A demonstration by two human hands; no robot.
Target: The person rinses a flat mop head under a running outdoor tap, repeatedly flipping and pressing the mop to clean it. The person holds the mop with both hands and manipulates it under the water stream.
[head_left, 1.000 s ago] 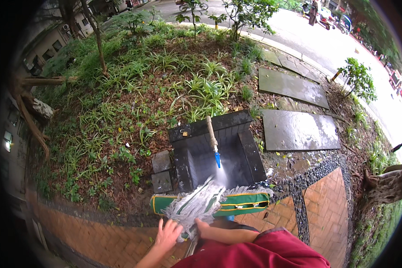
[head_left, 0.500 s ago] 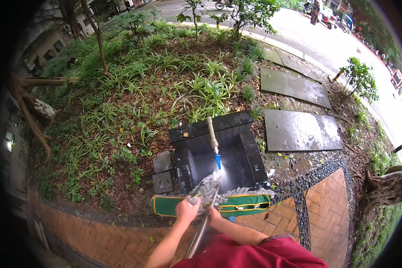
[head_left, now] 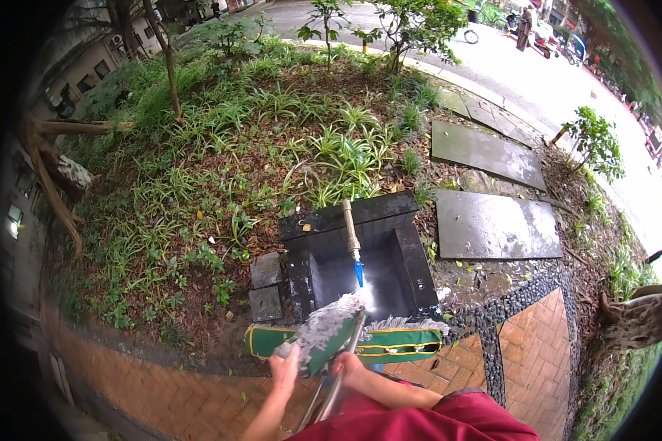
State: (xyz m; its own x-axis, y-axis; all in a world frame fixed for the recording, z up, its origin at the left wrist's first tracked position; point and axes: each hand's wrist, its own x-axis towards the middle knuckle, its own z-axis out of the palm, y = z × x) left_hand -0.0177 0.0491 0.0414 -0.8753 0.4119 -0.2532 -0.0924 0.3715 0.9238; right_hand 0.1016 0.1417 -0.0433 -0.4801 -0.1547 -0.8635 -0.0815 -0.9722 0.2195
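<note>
A flat mop head [head_left: 324, 328] with grey wet fringe and a green backing is tilted over the front of a dark stone sink [head_left: 298, 283]. At its near end my left hand [head_left: 285, 365] is closed on the fringe edge. My right hand [head_left: 348, 367] is wrapped round the metal mop pole [head_left: 332, 393] just beside the head. The far tip of the fringe is just below the blue tap [head_left: 359, 274], where bright water spray shows. A long green mop pad [head_left: 401, 345] with yellow edging and grey fringe lies across the sink's front; its middle is hidden behind the mop head.
A padlock [head_left: 306, 228] sits on the sink's back rim. Two stone blocks [head_left: 265, 287] stand left of the sink, and wet stone slabs [head_left: 496, 224] lie to the right. Brick paving [head_left: 198, 393] runs along the near side, with plants [head_left: 353, 151] behind and tree trunks at both sides.
The mop head has turned, so more of its green backing shows. My left hand has shifted left and down toward its near end; my right hand stays on the pole.
</note>
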